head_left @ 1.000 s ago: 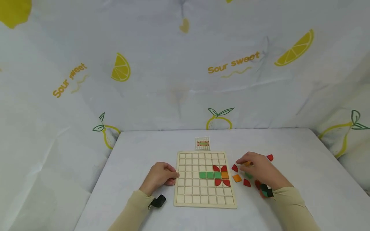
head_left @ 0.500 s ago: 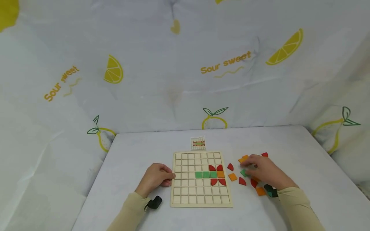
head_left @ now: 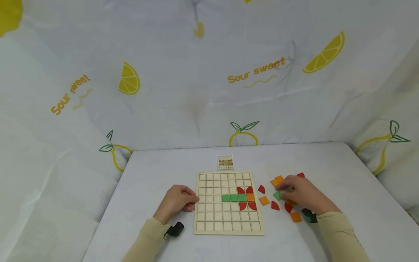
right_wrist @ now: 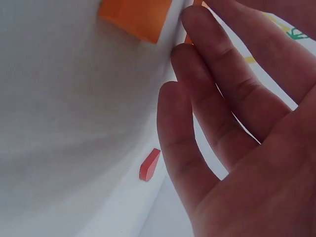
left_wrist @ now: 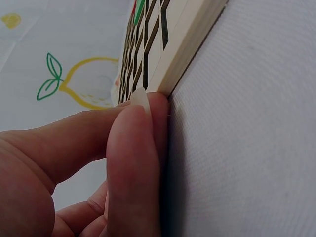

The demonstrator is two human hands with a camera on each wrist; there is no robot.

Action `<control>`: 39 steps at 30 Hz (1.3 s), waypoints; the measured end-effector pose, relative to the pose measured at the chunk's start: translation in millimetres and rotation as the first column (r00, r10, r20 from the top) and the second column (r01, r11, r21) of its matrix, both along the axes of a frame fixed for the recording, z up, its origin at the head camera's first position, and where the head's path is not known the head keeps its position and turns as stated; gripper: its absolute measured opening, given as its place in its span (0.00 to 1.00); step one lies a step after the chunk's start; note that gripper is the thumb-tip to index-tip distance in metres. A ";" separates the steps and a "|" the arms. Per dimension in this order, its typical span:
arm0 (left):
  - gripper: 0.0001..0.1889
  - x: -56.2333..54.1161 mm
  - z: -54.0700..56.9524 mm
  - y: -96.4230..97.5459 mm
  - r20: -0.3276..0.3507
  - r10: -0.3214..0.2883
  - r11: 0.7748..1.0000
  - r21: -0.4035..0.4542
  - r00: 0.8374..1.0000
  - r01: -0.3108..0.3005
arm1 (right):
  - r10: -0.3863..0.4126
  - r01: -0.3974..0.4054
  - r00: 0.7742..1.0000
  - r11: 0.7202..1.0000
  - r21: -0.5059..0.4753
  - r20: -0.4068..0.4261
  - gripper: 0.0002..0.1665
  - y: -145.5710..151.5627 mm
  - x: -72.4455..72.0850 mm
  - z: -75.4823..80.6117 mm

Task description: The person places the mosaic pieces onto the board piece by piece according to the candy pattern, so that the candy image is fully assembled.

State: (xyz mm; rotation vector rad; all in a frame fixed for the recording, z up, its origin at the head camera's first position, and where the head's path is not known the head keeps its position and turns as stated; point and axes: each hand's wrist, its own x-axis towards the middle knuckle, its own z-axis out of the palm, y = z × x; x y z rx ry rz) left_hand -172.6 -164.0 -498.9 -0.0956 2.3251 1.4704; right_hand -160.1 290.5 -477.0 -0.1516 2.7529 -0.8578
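Left hand point(head_left: 175, 203) pinching board point(head_left: 209, 214) between side edges of worktop point(head_left: 160, 163). Right hand point(head_left: 300, 193), loosely spread, hovering by loose green tile point(head_left: 277, 195) toward right edge; low sweep risking nudging orange tiles point(head_left: 278, 180).

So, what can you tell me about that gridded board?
The board is pale, looks wooden, and has seven rows of seven square cells. It lies flat on the table. Three green squares and an orange square fill part of its middle row, with four red pieces, rounded on one side, alongside. The left hand touches its left edge.
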 end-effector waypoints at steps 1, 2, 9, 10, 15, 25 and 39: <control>0.12 -0.1 0.0 0.1 0.000 0.001 1.000 0.001 1.000 -0.001 | 0.001 -0.001 1.000 1.000 -0.001 -0.001 0.10 0.4 -0.1 0.6; 0.12 -0.1 0.3 0.3 0.001 0.003 1.000 0.002 1.000 -0.003 | 0.003 -0.003 1.000 1.000 -0.002 -0.005 0.10 0.8 -0.2 1.2; 0.13 0.9 1.4 1.8 0.002 0.009 1.000 0.003 1.000 -0.009 | -0.002 0.002 1.000 1.000 -0.002 -0.008 0.11 6.0 1.2 1.7; 0.13 1.2 1.3 1.4 0.001 0.009 1.000 0.002 1.000 -0.009 | -0.001 0.001 1.000 1.000 -0.001 -0.006 0.11 6.2 1.1 0.9; 0.13 2.3 0.1 0.0 0.005 0.004 1.000 0.000 1.000 -0.004 | -0.009 0.009 1.000 1.000 0.013 -0.003 0.11 6.8 0.9 -1.3; 0.11 -0.7 0.7 -0.6 0.000 0.003 1.000 -0.006 1.000 -0.003 | -0.018 0.019 1.000 1.000 0.012 -0.006 0.14 6.2 -1.2 -3.1; 0.12 -1.4 0.8 -1.0 0.014 0.003 1.000 -0.001 1.000 -0.003 | -0.015 0.015 1.000 0.999 0.033 -0.015 0.13 5.6 -2.9 -2.3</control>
